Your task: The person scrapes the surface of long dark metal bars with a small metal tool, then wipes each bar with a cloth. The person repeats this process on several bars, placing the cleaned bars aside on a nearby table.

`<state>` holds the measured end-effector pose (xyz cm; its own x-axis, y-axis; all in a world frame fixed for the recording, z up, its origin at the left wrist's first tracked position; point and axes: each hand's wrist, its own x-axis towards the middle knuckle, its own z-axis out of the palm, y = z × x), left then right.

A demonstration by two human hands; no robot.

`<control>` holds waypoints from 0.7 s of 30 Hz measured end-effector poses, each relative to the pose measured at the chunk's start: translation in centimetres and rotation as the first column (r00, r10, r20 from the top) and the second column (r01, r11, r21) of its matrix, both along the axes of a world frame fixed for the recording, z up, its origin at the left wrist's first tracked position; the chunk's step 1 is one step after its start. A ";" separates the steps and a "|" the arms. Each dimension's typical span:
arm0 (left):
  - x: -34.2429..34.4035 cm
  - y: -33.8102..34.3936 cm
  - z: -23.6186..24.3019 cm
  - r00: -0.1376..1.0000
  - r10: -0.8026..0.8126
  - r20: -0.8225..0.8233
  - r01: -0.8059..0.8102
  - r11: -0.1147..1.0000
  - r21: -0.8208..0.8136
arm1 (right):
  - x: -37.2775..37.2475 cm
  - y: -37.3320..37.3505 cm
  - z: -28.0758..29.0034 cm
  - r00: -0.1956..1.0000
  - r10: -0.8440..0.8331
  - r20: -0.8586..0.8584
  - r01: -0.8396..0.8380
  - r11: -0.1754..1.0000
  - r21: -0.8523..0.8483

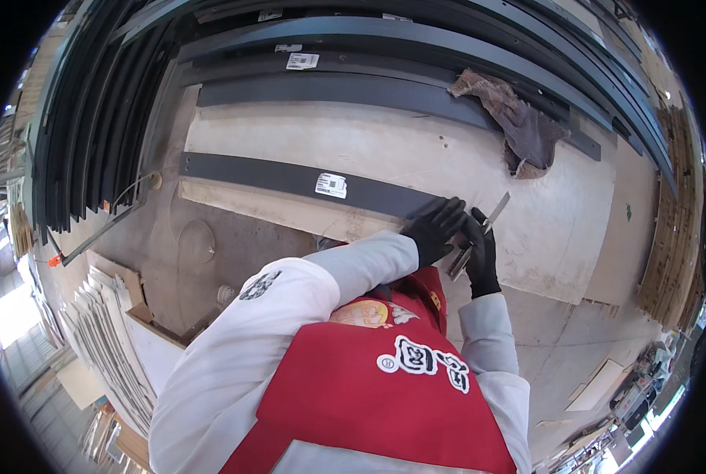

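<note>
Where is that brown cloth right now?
In the head view's upper right, the brown cloth lies partly over a dark strip, beyond the right hand.

The strip (266, 177) looks smooth, matt metal, its label (331, 185) paper, the rag (527, 130) rough cloth.

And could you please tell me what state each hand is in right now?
Left hand: laid over the end of the grey strip; whether it's closed can't be told.
Right hand: closed around a metal tool.

Two gloved hands (435, 229) (481, 251), one brown rag (525, 130) — one red apron (361, 407)
</note>
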<state>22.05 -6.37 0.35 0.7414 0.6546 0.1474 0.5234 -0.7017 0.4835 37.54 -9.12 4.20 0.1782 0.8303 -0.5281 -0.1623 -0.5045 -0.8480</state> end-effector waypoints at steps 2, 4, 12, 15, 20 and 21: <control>1.2 -0.1 0.5 0.992 -0.123 -0.039 0.123 0.992 0.000 | 1.3 -0.9 -3.5 0.977 0.025 -0.211 0.004 0.990 0.140; -0.2 1.1 1.3 0.969 -0.236 -0.070 0.234 0.971 -0.041 | 2.2 -1.3 -4.3 0.988 0.025 -0.149 -0.018 0.999 0.051; -29.8 6.7 1.4 0.970 0.164 -0.180 -0.149 0.984 0.096 | -1.7 -1.1 -0.9 0.972 -0.231 0.049 0.231 0.973 0.012; -38.4 8.7 3.3 0.900 0.191 -0.391 -0.186 0.981 0.051 | -3.2 -2.1 0.0 0.926 -0.355 0.129 0.349 0.935 0.063; -45.9 13.1 1.8 0.949 0.062 -0.310 -0.053 0.998 0.039 | -7.3 -9.1 -3.6 0.636 -0.768 -0.078 0.771 0.629 0.100; -46.0 13.2 1.6 0.958 0.036 -0.284 -0.004 0.994 0.114 | -9.2 -10.9 -4.5 0.637 -0.769 -0.056 0.771 0.635 0.057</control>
